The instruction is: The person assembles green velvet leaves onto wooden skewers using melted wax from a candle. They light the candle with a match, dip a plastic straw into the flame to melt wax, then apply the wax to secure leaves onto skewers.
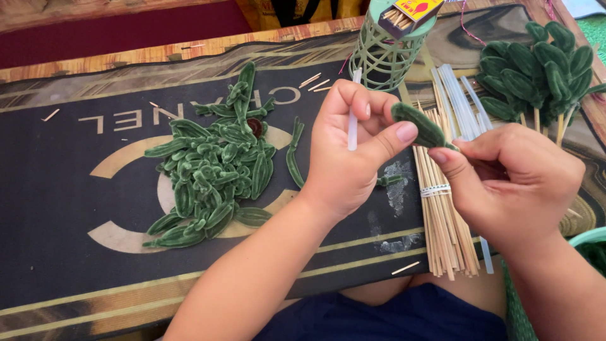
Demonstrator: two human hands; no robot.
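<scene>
Fingers of both hands, left hand point(344, 155) and right hand point(514, 180), pinched one fuzzy green fabric leaf point(420, 124) at frame centre for steadiness, the left also clasping a translucent white plastic stick point(353, 126).

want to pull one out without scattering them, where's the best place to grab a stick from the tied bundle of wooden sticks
Grip the bundle of wooden sticks at its near, splayed ends, coming from the side nearest the person. There the tips fan apart below the white band, so one can be pinched alone. The far ends lie under the right hand and the clear sticks.

open yellow-red matchbox point(410, 12), atop green holder point(382, 60)
</scene>
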